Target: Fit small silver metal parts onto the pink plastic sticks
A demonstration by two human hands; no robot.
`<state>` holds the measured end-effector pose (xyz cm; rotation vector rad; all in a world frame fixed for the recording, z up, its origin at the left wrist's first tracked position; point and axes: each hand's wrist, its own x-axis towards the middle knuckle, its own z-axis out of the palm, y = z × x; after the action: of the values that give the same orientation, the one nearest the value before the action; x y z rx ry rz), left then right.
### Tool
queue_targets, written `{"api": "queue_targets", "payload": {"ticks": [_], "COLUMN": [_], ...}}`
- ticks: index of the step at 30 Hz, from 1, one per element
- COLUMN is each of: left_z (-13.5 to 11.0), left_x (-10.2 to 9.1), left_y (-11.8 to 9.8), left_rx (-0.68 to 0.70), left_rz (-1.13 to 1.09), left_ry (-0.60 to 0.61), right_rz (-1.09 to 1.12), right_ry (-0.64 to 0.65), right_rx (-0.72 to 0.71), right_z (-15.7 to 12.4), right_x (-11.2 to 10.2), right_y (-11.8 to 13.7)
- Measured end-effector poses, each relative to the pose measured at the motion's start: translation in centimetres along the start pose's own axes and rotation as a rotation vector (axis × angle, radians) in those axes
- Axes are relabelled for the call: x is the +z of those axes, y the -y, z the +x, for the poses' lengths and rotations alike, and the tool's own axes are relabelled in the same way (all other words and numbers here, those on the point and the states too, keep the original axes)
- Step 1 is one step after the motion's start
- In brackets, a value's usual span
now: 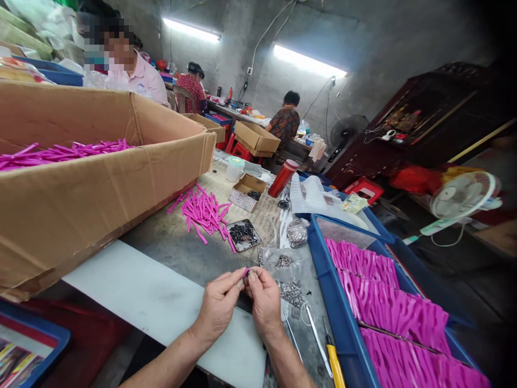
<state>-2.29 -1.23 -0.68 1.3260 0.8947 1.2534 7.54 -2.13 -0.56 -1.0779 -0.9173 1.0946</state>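
My left hand (218, 304) and my right hand (264, 304) meet over the table, thumbs and fingertips pinched together. Between the fingertips shows a small bit of a magenta plastic piece (246, 271); the fingers hide most of it. Both hands seem closed on this same piece. Just beyond them lies a small metal tray (243, 235) with tiny black parts. Behind the tray is a loose pile of magenta plastic sticks (205, 209). Small silvery metal parts (291, 292) lie right of my right hand, beside a bag of similar parts (284, 261).
A large cardboard box (100, 199) with magenta sticks stands at left. At right, a blue crate (329, 288) holds rows of magenta pieces. A yellow-handled screwdriver (334, 364), scissors (319, 339) and a red flask (283, 178) are on the table. Several people sit farther back.
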Motion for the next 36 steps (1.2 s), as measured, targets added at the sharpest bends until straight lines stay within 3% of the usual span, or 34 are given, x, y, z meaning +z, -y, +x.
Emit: {"api": "queue_targets", "payload": {"ticks": [14, 25, 36], "left_z": [-0.1, 0.2, 0.8], "left_x": [0.1, 0.4, 0.8], "left_y": [-0.1, -0.2, -1.9], "left_rx": [-0.051, -0.171, -0.380], "left_rz": [-0.078, -0.262, -0.322], "left_ry": [0.003, -0.025, 0.085], "right_rz": [-0.004, 0.343, 0.384], "right_ry": [-0.003, 0.050, 0.036], "right_rx": [-0.034, 0.167, 0.232], "right_z": [0.1, 0.4, 0.2], "right_x": [-0.4, 0.4, 0.0], "right_y": [-0.4, 0.3, 1.3]}}
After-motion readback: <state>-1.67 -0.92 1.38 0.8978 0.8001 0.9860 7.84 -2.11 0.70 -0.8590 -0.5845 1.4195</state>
